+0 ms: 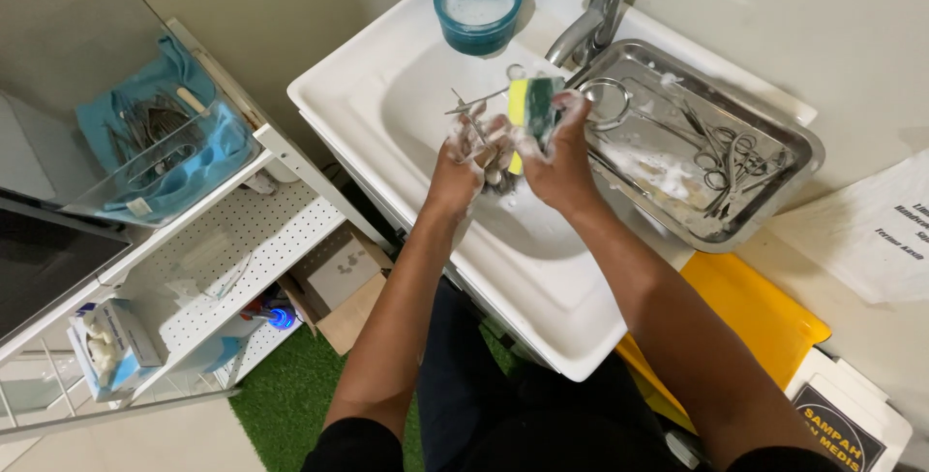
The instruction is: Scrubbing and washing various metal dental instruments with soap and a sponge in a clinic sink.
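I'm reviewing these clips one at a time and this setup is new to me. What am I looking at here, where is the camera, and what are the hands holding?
There is one picture, from a camera worn on the person's head, looking down. No machine: two bare, soapy hands over a white sink. The left hand holds thin metal instruments; the right hand holds a yellow-green sponge. Beside the tap, a steel tray holds more scissor-like tools in foam. A blue bowl sits behind.

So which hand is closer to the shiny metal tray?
The right hand. It holds the sponge right beside the metal tray at its left end. The left hand, gripping a soapy metal instrument, sits farther away over the sink.
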